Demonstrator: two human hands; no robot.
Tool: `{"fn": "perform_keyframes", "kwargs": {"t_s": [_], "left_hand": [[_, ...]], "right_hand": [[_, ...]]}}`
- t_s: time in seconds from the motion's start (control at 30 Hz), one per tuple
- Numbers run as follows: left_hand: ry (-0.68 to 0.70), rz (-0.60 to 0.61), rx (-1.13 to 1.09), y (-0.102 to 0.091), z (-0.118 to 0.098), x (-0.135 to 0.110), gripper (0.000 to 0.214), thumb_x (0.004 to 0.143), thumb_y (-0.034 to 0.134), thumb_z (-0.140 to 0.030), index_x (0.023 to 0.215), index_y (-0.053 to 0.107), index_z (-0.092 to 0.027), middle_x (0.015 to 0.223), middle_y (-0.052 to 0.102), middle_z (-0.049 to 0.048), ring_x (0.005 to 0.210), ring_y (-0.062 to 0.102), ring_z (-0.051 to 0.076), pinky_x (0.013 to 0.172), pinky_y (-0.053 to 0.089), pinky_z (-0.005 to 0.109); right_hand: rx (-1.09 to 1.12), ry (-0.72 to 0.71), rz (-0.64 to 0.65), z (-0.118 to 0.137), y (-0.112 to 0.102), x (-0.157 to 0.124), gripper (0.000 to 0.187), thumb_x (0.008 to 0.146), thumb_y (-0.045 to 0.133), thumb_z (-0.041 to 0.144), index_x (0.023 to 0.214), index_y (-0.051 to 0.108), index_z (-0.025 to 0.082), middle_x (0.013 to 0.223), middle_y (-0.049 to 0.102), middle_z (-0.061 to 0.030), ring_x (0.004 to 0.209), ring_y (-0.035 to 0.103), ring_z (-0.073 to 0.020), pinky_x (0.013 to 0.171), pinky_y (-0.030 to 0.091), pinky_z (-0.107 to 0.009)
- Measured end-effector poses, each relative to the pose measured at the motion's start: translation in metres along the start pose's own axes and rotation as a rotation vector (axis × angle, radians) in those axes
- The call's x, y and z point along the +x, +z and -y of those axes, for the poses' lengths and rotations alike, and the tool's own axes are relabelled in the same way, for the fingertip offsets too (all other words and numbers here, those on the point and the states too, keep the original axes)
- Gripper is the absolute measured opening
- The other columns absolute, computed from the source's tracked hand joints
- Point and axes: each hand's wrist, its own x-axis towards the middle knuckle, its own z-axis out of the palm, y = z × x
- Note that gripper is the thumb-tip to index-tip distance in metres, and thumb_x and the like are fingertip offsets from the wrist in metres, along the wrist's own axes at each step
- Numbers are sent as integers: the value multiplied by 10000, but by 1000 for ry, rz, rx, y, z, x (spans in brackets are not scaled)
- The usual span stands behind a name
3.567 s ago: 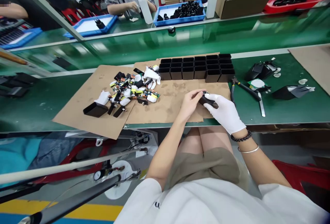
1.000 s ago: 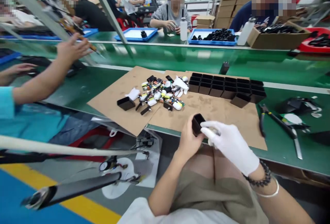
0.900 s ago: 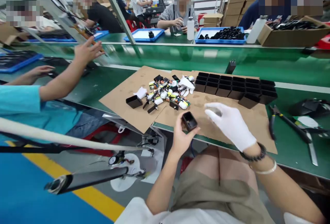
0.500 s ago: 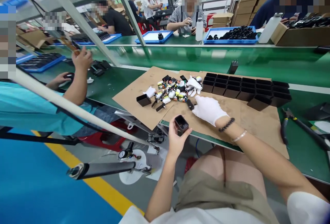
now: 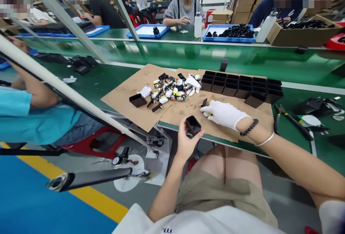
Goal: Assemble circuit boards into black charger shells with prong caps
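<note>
My left hand [image 5: 185, 141], bare, grips a small black plastic case [image 5: 193, 126] just off the table's front edge. The case's open end faces up toward me, and its inside is dark. My right hand [image 5: 225, 115] wears a white glove and is low over the brown cardboard. Its fingers are closed on a small electronic part with a black piece [image 5: 204, 102] sticking out and a bit of yellow showing; the glove hides the rest. To the left lies a pile of circuit boards [image 5: 172, 89] with white and yellow components.
Rows of black cases [image 5: 237, 85] stand behind my right hand. One separate case [image 5: 137, 100] lies left of the pile. Pliers [image 5: 292, 119] rest on the right. A slanted white pole [image 5: 81, 94] crosses on the left, near a co-worker in a turquoise shirt [image 5: 16, 119].
The view has shifted, moving the table scene leftward. My right hand has drawn back from the pile's edge with the electronic part. My left hand still holds the case, tilted similarly.
</note>
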Motion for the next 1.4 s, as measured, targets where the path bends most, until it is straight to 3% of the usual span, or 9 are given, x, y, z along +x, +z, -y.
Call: {"fn": "perform_keyframes", "kwargs": {"t_s": [0.1, 0.2, 0.37, 0.5, 0.6, 0.83, 1.0, 1.1, 1.4], "left_hand": [[-7, 0, -1, 0, -2, -5, 673, 708, 853, -404, 1257, 524, -194, 1293, 647, 140, 1222, 637, 266, 1040, 526, 394], [-16, 6, 3, 0, -4, -8, 680, 717, 848, -412, 1269, 517, -194, 1322, 628, 148, 1237, 627, 267, 1032, 528, 382], [-16, 32, -4, 7, -5, -11, 673, 717, 853, -393, 1268, 520, -195, 1328, 628, 146, 1247, 623, 265, 1045, 517, 379], [18, 91, -2, 19, -12, -15, 640, 727, 854, -362, 1260, 537, -205, 1313, 640, 135, 1243, 624, 270, 1030, 521, 373], [84, 221, 13, 27, -23, -19, 628, 730, 862, -328, 1268, 556, -220, 1308, 648, 121, 1237, 625, 264, 1053, 504, 374], [185, 424, 5, 38, -56, -30, 602, 734, 867, -288, 1259, 580, -222, 1287, 670, 113, 1220, 633, 260, 1067, 502, 383], [211, 527, -15, 40, -69, -37, 617, 722, 869, -265, 1274, 596, -222, 1265, 691, 102, 1182, 665, 249, 1050, 526, 364], [247, 545, -7, 39, -73, -41, 618, 741, 842, -275, 1304, 591, -226, 1305, 676, 107, 1218, 651, 265, 1075, 520, 380], [338, 565, 44, 37, -83, -42, 572, 785, 804, -276, 1312, 591, -225, 1279, 691, 96, 1209, 654, 250, 1077, 519, 367]], "right_hand": [[70, -33, 2, -6, -6, 5, 184, 842, 618, 203, 991, 725, 215, 1094, 678, -113, 954, 671, -281, 805, 499, -376], [225, -76, -56, -22, -1, -5, 193, 855, 622, 240, 1038, 683, 223, 1043, 697, -46, 946, 654, -212, 876, 496, -334], [1201, -90, -288, -35, 34, -58, 414, 788, 765, 423, 1100, 600, 206, 986, 670, -37, 925, 641, -191, 906, 527, -367], [1587, 45, -300, -21, 61, -108, 447, 818, 745, 542, 1116, 555, 267, 1090, 688, -46, 997, 696, -215, 864, 556, -368], [1635, 109, -331, -8, 71, -134, 482, 777, 760, 603, 1064, 570, 265, 1133, 706, -71, 1036, 711, -263, 837, 580, -386], [1722, 82, -759, 19, 65, -165, 407, 757, 774, 608, 1024, 596, 358, 1145, 722, -9, 953, 750, -266, 805, 621, -452], [1429, 1, -1069, 39, 51, -169, 331, 670, 893, 487, 898, 687, 365, 883, 737, -13, 1097, 706, -327, 930, 588, -557], [1283, -86, -1081, 47, 47, -166, 277, 659, 924, 349, 876, 751, 367, 770, 732, -15, 1008, 730, -309, 885, 610, -516], [1473, -104, -952, 53, 59, -172, 270, 640, 921, 204, 798, 738, 324, 1145, 738, -28, 852, 751, -235, 684, 654, -373]]}}
